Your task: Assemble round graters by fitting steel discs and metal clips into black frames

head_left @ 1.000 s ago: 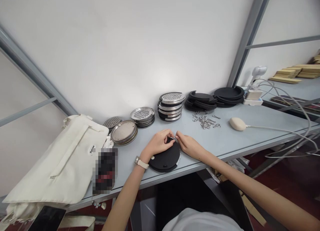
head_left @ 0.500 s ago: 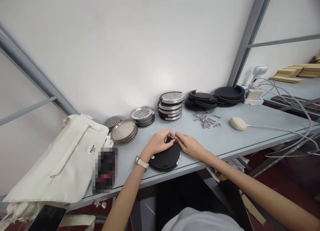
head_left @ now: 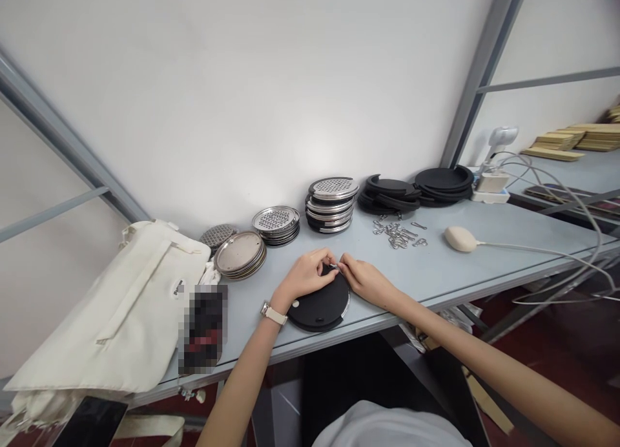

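Just a tiny bit has changed: the left hand [head_left: 305,276] and the right hand [head_left: 365,280] have shifted their fingers a little at the top edge of a black round disc [head_left: 317,308]. Both hands are curled and close together, pinching a small metal piece [head_left: 333,266] right at that edge. It is too small to see its shape well. The disc lies flat on the desk [head_left: 436,266], near the front edge and under the hands, and it has a shiny metal rim. A pale watch [head_left: 274,314] sits on the left wrist. Behind the hands, stacks of metal lids with small holes [head_left: 334,188] stand in a row, and a stack of plain metal plates [head_left: 239,254] sits to the left of them. Black rings [head_left: 390,195] are piled up to the right, and a heap of little metal hooks [head_left: 394,236] lies in front of them. A white mouse [head_left: 460,239] rests further right. A big cream cloth bag [head_left: 130,305] lies at the lower left, with a blurred object [head_left: 202,327] beside it.
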The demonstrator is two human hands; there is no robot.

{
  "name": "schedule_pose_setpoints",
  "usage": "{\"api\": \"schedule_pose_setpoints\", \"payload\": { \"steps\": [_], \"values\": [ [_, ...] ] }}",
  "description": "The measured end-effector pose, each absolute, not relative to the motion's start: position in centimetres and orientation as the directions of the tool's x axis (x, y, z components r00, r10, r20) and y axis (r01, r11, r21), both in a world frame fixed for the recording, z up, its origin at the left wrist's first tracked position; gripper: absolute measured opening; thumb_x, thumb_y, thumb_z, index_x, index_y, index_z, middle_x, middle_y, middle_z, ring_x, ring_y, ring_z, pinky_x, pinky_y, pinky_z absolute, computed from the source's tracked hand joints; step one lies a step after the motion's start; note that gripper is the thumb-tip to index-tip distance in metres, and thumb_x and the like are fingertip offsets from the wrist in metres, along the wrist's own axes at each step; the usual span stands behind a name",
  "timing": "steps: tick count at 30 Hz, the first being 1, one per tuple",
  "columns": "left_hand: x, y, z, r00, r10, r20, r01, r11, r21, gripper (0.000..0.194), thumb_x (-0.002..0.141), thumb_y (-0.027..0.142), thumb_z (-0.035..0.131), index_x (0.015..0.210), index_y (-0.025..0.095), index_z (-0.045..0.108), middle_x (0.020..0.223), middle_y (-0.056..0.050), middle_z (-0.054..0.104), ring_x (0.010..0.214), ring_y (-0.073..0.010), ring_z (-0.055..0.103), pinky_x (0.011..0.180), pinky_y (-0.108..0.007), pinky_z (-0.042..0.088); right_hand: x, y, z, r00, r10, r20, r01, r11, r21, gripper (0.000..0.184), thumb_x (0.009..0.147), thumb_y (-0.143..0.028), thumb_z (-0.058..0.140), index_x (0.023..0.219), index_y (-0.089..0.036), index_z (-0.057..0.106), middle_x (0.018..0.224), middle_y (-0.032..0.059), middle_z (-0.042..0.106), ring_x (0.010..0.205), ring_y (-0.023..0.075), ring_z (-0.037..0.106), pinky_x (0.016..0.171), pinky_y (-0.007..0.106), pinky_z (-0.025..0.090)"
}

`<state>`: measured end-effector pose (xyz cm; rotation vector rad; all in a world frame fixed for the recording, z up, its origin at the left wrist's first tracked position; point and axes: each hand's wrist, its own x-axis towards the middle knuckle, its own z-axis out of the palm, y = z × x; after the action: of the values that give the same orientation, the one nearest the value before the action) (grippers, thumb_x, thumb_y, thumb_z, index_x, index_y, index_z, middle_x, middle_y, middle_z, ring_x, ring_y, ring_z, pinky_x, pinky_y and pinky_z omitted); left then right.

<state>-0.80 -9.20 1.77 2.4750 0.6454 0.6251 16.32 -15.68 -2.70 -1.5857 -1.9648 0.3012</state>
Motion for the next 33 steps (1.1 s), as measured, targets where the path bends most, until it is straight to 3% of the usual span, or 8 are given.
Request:
{"api": "schedule_pose_setpoints", "payload": {
  "steps": [5,13,23,33],
  "values": [
    [-0.80,-9.29,1.87,0.788,0.537,0.301,0.307,-0.766,0.564,0.012,0.080,0.022,0.055,0.091,0.019,0.055,0.080,0.002,0.057,0.057,-0.0084,0.044,0.059,-0.022,0.038,16.47,-15.56,-2.80,-0.068,0.947,0.314,0.782,0.246,-0.573,0.019,0.097,-0.030,0.023,0.091,-0.021,0.039,0.062,-0.0004,0.053,0.053,0.0170,0.052,0.054,0.025,0.034],
    [-0.78,-9.25,1.83,0.786,0.545,0.292,0.328,-0.768,0.551,0.012,0.079,0.023,0.055,0.091,0.019,0.054,0.078,0.002,0.054,0.058,-0.0090,0.045,0.060,-0.022,0.037,16.66,-15.43,-2.81,-0.136,0.941,0.311,0.794,0.291,-0.534,0.020,0.096,-0.029,0.025,0.088,-0.022,0.042,0.061,-0.0009,0.053,0.052,0.0154,0.048,0.053,0.024,0.032],
    [-0.83,-9.28,1.82,0.792,0.531,0.300,0.319,-0.780,0.539,0.012,0.080,0.019,0.054,0.091,0.019,0.055,0.078,0.002,0.051,0.060,-0.0097,0.045,0.061,-0.023,0.038,16.67,-15.50,-2.69,-0.194,0.938,0.287,0.813,0.317,-0.487,0.020,0.097,-0.027,0.028,0.093,-0.020,0.046,0.077,0.0047,0.063,0.064,0.0172,0.057,0.059,0.024,0.035],
    [-0.80,-9.26,1.75,0.784,0.545,0.298,0.331,-0.772,0.543,0.012,0.080,0.022,0.055,0.091,0.019,0.055,0.079,0.002,0.054,0.058,-0.0088,0.044,0.059,-0.022,0.037,16.49,-15.39,-3.06,-0.147,0.939,0.312,0.831,0.288,-0.476,0.021,0.097,-0.031,0.025,0.091,-0.022,0.044,0.068,0.0021,0.058,0.059,0.0175,0.055,0.056,0.025,0.033]
  ]
}}
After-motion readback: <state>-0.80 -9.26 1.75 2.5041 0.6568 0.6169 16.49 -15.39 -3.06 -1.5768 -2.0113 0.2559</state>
